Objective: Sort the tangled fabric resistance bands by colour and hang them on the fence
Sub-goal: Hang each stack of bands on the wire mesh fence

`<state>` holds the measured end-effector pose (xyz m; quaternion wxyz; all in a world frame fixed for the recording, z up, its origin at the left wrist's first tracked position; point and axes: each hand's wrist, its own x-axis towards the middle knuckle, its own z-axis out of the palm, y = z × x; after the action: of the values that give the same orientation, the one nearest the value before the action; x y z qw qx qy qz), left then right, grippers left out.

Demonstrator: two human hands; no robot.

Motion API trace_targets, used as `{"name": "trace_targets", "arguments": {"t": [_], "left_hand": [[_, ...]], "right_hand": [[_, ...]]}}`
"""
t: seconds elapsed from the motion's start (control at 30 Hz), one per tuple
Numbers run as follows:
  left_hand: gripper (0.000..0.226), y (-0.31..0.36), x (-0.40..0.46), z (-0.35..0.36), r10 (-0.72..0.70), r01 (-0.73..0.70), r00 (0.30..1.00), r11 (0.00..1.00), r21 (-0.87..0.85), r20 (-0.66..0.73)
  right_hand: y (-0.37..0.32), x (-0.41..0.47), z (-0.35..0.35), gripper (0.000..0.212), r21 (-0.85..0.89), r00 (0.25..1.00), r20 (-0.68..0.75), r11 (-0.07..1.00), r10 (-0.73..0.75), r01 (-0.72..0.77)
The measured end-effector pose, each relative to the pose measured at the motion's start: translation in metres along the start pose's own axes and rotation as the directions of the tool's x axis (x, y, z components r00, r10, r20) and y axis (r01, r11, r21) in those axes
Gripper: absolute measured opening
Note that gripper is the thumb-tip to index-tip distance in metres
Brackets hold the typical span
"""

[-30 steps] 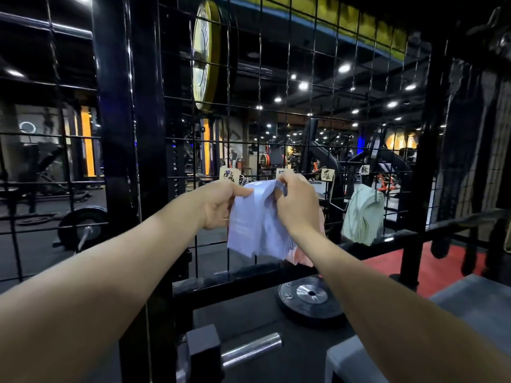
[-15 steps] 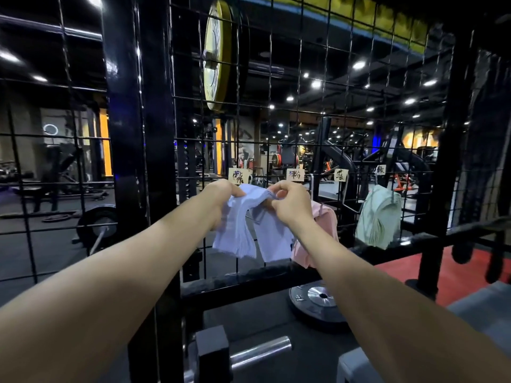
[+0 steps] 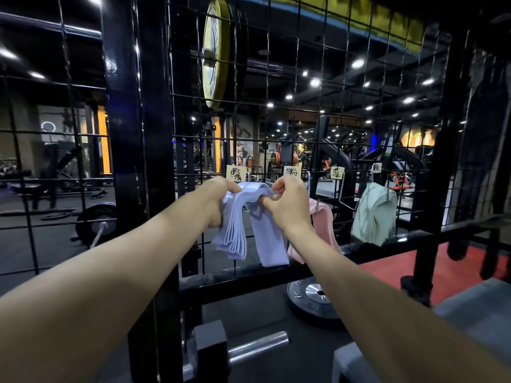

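A bundle of lilac fabric bands [image 3: 237, 228] hangs against the black wire fence [image 3: 298, 78], just below a paper tag [image 3: 235, 172]. My left hand [image 3: 218, 197] grips the bundle's top left end. My right hand [image 3: 287, 203] pinches its top right end, with one lilac band drooping below it. Pink bands [image 3: 323, 225] hang from a hook to the right, partly hidden by my right wrist. Farther right a bunch of pale green bands [image 3: 373, 214] hangs under its own tag.
More paper tags [image 3: 337, 172] are clipped along the fence wire. A thick black post [image 3: 135, 134] stands at the left. A weight plate [image 3: 312, 299] lies on the floor below, with a steel bar end [image 3: 257, 346] nearer me. A yellow-rimmed plate [image 3: 215, 51] hangs high behind the mesh.
Both hands raised the lilac bundle and spread it apart at the fence; the bands now drape in two drooping parts instead of one bunch.
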<state>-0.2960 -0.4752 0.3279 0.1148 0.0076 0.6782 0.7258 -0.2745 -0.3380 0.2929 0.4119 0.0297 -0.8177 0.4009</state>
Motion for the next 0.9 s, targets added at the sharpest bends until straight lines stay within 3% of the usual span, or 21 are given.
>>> {"name": "trace_targets", "arguments": {"t": [0.23,0.4,0.6,0.9], "left_hand": [[0.023,-0.013,-0.005,-0.009,-0.019,0.019,1.000,1.000,-0.008,0.007],[0.019,-0.019,0.000,-0.016,-0.034,0.034,0.999,0.999,-0.012,0.017],[0.014,-0.024,0.004,-0.023,-0.047,0.049,0.997,0.998,-0.033,0.059],[0.023,-0.018,-0.007,-0.018,-0.010,0.014,0.998,0.998,-0.069,0.068]], "right_hand": [[-0.012,-0.002,-0.004,0.007,-0.046,0.996,0.083,0.998,-0.027,0.031],[-0.011,-0.004,0.007,0.016,0.024,0.993,0.083,0.996,0.089,-0.092],[-0.015,-0.006,0.009,0.018,0.018,0.990,0.111,0.996,0.090,-0.092],[-0.016,-0.019,0.026,0.008,-0.016,0.973,-0.047,0.973,0.228,-0.228]]}}
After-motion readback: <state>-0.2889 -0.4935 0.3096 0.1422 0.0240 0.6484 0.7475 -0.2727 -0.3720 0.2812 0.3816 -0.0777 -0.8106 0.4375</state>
